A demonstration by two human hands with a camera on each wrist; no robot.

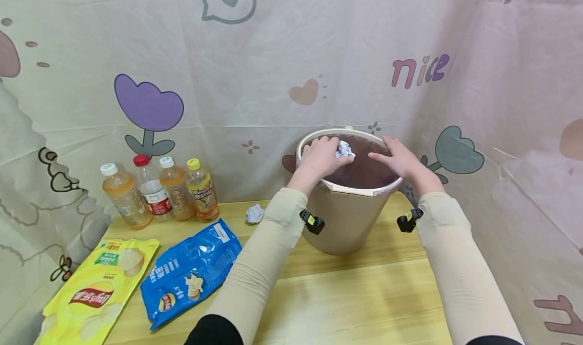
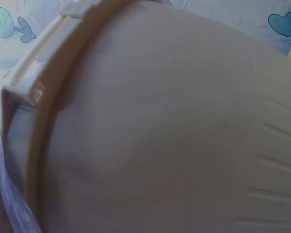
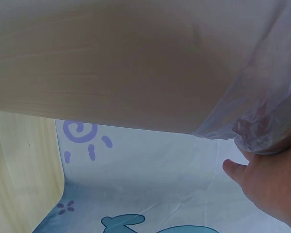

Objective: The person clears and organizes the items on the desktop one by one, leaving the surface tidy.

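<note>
My left grip (image 1: 318,158) pinches a paper ball (image 1: 344,149) over the mouth of the bin (image 1: 341,222); right grip (image 1: 401,159) loose, nothing held, at its right side. I'd centre the ball before releasing.

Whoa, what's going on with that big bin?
A person's left grip holds a crumpled paper ball over the bin's opening. The right grip is at the other side, holding no paper. Another paper ball lies on the table, near four bottles and two chip bags.
</note>
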